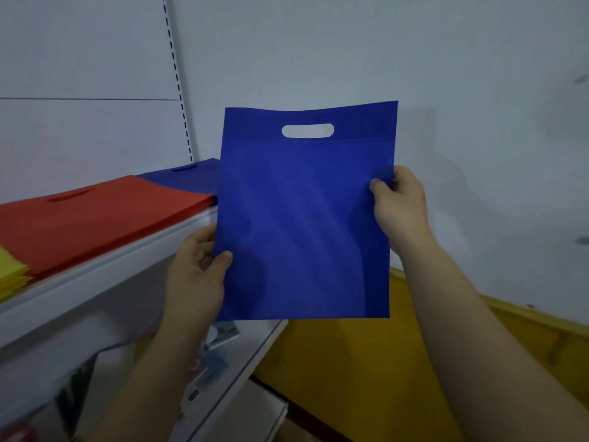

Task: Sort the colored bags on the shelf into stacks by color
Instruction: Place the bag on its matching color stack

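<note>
Yellow fabric stack [11, 275], red fabric stack [95, 215] and dark blue fabric stack [185, 177] are lying on the white shelf [111, 266]. Left hand [197, 266] and right hand [398, 202] are pinching the flat blue fabric bag [302, 218] by its side edges, mid-air. Risk: limp bag drooping onto the red fabric stack.

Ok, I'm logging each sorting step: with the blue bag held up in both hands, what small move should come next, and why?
Probably carry the blue bag leftward onto the blue stack beyond the red stack: it matches that colour, and the left hand and right hand pinch its side edges.
</note>
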